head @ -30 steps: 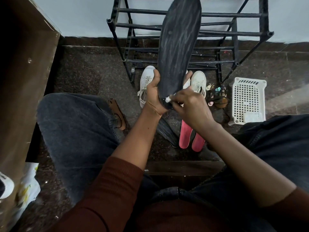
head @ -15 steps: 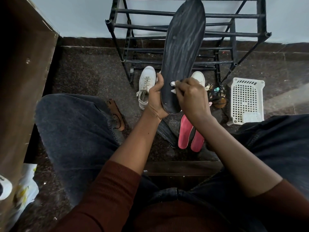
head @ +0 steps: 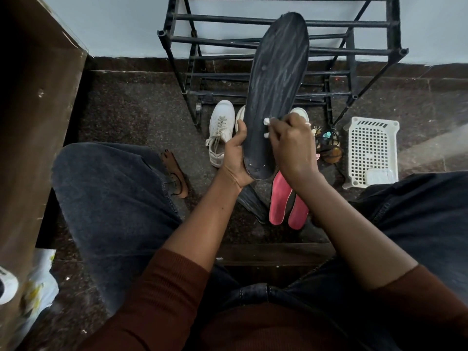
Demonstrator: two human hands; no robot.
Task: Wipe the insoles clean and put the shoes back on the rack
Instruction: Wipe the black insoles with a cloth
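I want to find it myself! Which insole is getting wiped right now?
Find the black metal shoe rack by the wall. In front of it the left hand holds a long black insole upright by its heel, while the right hand presses a white wipe on it. Unlike the pink insoles lying on the floor, it is black, streaky and lifted up.

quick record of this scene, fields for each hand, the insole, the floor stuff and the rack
left hand: grips the black insole near its heel end, toe end up
right hand: pinches a white wipe against the insole's face
floor: pink insoles, white shoes, white basket
rack: black metal, at the wall, behind the shoes
stage: wiping; shoes not yet on the rack
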